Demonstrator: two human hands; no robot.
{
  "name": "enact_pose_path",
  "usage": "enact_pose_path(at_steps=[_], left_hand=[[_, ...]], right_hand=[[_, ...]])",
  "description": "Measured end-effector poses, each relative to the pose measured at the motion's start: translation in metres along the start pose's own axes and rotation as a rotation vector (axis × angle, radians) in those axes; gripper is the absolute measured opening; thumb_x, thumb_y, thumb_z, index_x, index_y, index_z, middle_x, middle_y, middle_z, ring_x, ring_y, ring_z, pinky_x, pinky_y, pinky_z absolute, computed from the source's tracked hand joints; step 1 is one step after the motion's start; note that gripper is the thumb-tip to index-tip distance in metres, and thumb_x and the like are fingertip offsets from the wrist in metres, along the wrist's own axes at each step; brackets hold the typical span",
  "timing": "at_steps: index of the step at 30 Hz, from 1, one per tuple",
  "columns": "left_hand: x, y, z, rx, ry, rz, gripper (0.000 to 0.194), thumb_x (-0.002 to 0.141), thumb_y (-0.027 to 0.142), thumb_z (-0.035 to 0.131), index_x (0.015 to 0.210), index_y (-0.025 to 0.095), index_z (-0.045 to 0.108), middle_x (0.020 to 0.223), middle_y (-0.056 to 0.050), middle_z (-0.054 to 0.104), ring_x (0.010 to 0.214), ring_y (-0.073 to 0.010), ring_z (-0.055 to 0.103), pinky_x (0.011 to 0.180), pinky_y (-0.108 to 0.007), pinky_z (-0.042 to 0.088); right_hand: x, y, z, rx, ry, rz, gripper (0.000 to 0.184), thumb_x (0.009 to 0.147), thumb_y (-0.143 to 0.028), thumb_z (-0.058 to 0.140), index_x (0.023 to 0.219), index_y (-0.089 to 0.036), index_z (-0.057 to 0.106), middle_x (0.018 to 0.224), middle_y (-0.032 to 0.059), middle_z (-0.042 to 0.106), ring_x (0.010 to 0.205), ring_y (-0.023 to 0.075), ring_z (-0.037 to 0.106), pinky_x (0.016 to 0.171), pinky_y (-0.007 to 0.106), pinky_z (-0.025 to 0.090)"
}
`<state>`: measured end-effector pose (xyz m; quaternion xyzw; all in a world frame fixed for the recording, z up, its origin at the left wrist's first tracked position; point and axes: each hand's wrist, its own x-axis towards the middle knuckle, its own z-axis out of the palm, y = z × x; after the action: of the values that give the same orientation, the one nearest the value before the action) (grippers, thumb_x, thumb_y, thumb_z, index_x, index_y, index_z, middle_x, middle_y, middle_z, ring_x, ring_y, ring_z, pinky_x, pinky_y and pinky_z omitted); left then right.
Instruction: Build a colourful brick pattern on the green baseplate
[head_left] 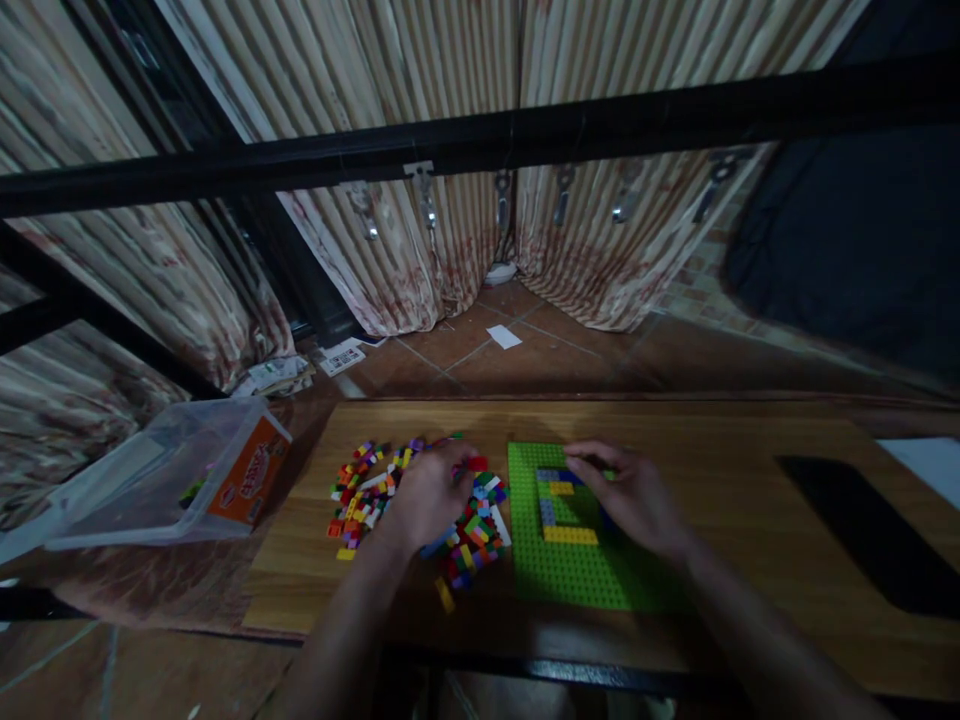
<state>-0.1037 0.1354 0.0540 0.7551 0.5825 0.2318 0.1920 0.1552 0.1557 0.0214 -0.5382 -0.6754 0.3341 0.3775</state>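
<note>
My left hand (431, 490) is over a pile of small coloured toy bricks (367, 490), its fingers curled together. A red brick (478, 463) shows at its fingertips. My right hand (630, 490) is above the green studded baseplate (555, 580), thumb and forefinger drawn close in a pinch; anything between them is too small to make out. On the baseplate stands an outline of bricks: a grey-blue left side (547, 512), a long yellow row (570, 536) in front, and a short yellow brick (561, 488) inside. Dark blue bricks (559, 475) run along the back, partly hidden by my right hand.
A clear plastic box (165, 500) with an orange label stands left of the wooden table (697, 430). A black flat object (862, 530) lies at the right. A dark rail (465, 140) with hanging metal clips crosses in front of the curtains. A loose yellow-orange brick (445, 595) lies near the front edge.
</note>
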Motion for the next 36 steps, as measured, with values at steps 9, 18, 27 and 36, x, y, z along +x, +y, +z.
enact_pose_path(at_steps=[9,18,27,36], left_hand=[[0.006,0.058,0.058,-0.195,-0.042,0.199,0.021,0.086,0.014,0.049,0.102,0.021,0.061,0.100,-0.003,0.069,0.092,-0.0159,0.065,0.083,-0.026,0.050],[0.008,0.058,0.079,-0.104,0.023,0.061,0.027,0.086,0.018,0.052,0.112,0.019,0.057,0.108,-0.006,0.065,0.094,-0.0180,0.064,0.088,-0.032,0.051],[0.000,0.053,0.090,0.132,-0.028,0.194,0.039,0.085,0.014,0.051,0.123,0.020,0.053,0.124,-0.007,0.056,0.113,-0.0220,0.054,0.101,-0.038,0.045],[-0.003,0.056,0.091,0.195,-0.090,0.196,0.037,0.088,0.015,0.046,0.123,0.019,0.054,0.128,-0.009,0.053,0.116,-0.0227,0.050,0.104,-0.039,0.042]], right_hand=[[-0.014,-0.014,0.001,0.086,-0.183,-0.071,0.023,0.082,-0.036,0.063,0.100,-0.023,0.069,0.099,0.0026,0.071,0.092,0.0190,0.065,0.084,0.033,0.049],[-0.009,0.018,-0.030,-0.090,-0.025,0.032,0.016,0.081,-0.033,0.062,0.089,-0.023,0.071,0.091,0.0029,0.074,0.085,0.0209,0.068,0.079,0.033,0.051],[-0.013,0.022,-0.028,-0.287,-0.153,-0.157,0.014,0.086,-0.026,0.058,0.091,-0.024,0.071,0.091,0.0020,0.072,0.086,0.0187,0.064,0.081,0.032,0.048],[-0.012,0.033,-0.017,-0.394,-0.148,-0.309,0.016,0.089,-0.027,0.056,0.086,-0.024,0.071,0.091,0.0046,0.067,0.088,0.0202,0.058,0.081,0.036,0.047]])
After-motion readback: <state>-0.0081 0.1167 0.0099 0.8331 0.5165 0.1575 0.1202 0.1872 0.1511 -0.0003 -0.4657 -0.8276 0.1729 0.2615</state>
